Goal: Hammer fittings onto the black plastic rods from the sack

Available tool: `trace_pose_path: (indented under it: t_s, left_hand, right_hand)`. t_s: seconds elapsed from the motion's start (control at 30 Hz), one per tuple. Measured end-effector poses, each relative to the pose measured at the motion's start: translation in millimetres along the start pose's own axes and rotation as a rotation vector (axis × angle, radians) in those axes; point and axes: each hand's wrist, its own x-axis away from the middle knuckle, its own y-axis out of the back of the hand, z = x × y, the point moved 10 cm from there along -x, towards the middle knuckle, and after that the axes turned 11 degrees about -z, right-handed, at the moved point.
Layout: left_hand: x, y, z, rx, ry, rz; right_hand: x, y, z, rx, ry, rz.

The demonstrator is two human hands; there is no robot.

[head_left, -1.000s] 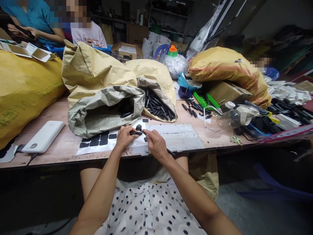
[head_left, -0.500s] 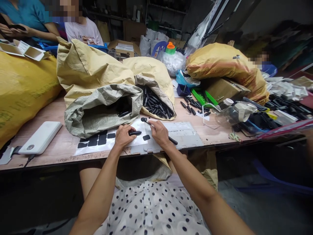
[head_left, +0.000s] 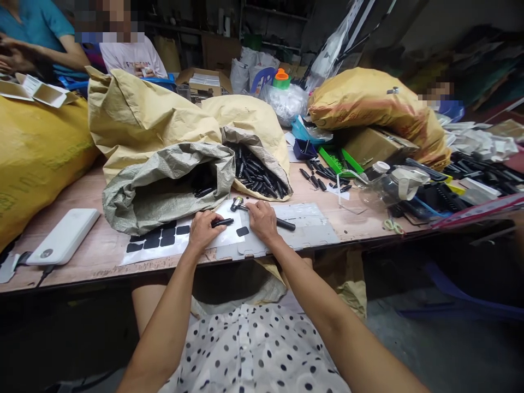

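My left hand (head_left: 201, 229) is closed on a short black cylindrical piece (head_left: 223, 222), which lies sideways with its tip pointing right. In my right hand (head_left: 262, 221) is a small hammer (head_left: 285, 225). Its metal head sticks out to the left of the fingers, and its black handle shows to the right of the hand. Both hands are low over a white sheet (head_left: 180, 245) with black rounded-square patches (head_left: 153, 238). Under my right hand is a grey flat board (head_left: 305, 232). Just beyond the hands, an open sack (head_left: 262, 174) holds many similar black pieces.
Another open sack (head_left: 135, 158) stands behind my left hand. A white power bank (head_left: 63, 237) with a cable lies at the left. To the right are a green tray (head_left: 338, 158), a clear plastic jug (head_left: 385, 191) and scissors (head_left: 392, 225). Other people sit across the table.
The hammer has turned in my right hand, so more of its shiny metal head shows, slightly lower. My left hand stays on the black piece. The whole view has shifted a little.
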Motion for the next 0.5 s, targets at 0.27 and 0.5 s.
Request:
trace_pose_path:
  t_s: [0.27,0.5]
  left_hand:
    - [82,-5.5,-33,0.626,0.105,0.470]
    - [151,-94.0,24,0.287,0.192,0.660]
  right_hand:
    - [0,-1,3,0.009,0.011,-0.020]
    - [-1,-1,5,0.020,-0.001,-0.006]
